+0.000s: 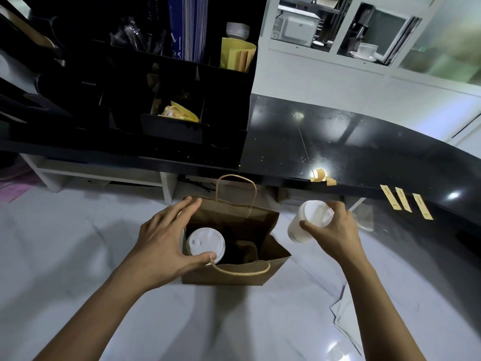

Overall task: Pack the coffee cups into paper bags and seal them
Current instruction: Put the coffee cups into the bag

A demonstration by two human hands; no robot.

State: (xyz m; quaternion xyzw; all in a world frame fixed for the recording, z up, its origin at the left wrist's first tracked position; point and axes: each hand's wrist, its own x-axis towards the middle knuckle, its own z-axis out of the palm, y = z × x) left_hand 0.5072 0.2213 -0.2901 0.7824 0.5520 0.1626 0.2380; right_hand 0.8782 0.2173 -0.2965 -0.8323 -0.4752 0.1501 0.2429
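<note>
No writing can be read on the cups or bag. A white marble-look surface (78,256) is seen below a glossy black counter (364,142), where three tan sticker strips (402,203) are stuck. A brown paper bag (234,277) with twisted handles stands open, its left rim spread by the left hand (161,241), fingers extended. One white lidded cup (205,244) is seated inside at left. A second lidded cup (309,221) is grasped by the right hand (335,227), just right of the bag.
</note>
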